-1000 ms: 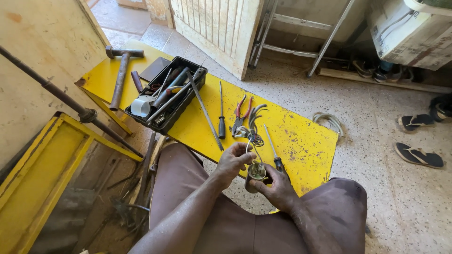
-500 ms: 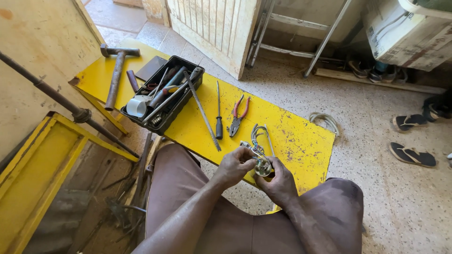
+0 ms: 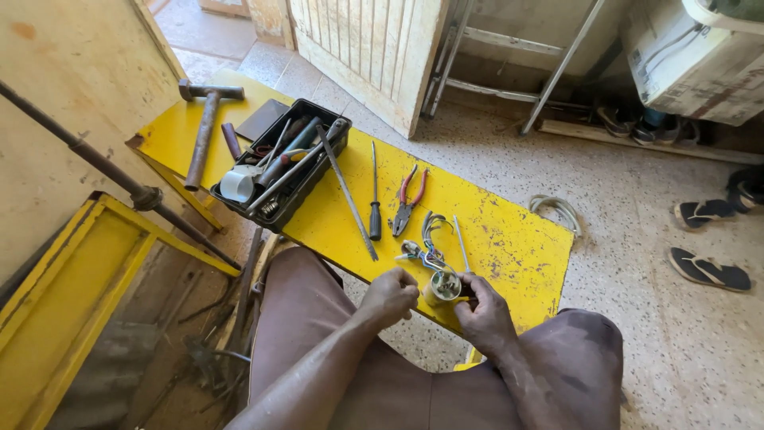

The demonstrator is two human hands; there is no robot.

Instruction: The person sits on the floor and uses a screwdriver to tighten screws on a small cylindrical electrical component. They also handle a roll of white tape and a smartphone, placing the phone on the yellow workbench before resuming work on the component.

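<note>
While seated at the near edge of a yellow bench (image 3: 509,239), both hands at work on a small pale cylinder (image 3: 442,287) with a metal top and a bundle of wires (image 3: 430,243) rising from it. Right hand (image 3: 485,314) on the right of the cylinder, fingers curled and closed against its side. Left hand (image 3: 390,296) just left of it, fingers folded together into a loose fist; whether pinching a wire or merely touching the cylinder, cannot tell. Cylinder itself at the near edge of the bench, between the two hands, above the knees in brown trousers.

Just beyond the wires, on the bench top: red-handled pliers (image 3: 407,203), a black-handled screwdriver (image 3: 374,199) to their left, a long thin metal rod (image 3: 348,193) lying at a slant left of that, and a slim pale rod (image 3: 461,243) to the right of the wires. Farther left, a black tool tray (image 3: 318,171) crowded with tools and a roll of white tape (image 3: 236,183). At the far left end, a hammer (image 3: 203,127) lying flat with its head away from the camera.

On the speckled floor to the right, a coil of pale cable (image 3: 557,209) just beside the bench end, and sandals (image 3: 708,269) well apart. Wooden door (image 3: 374,48) and metal ladder (image 3: 509,64) at the far side.
</note>
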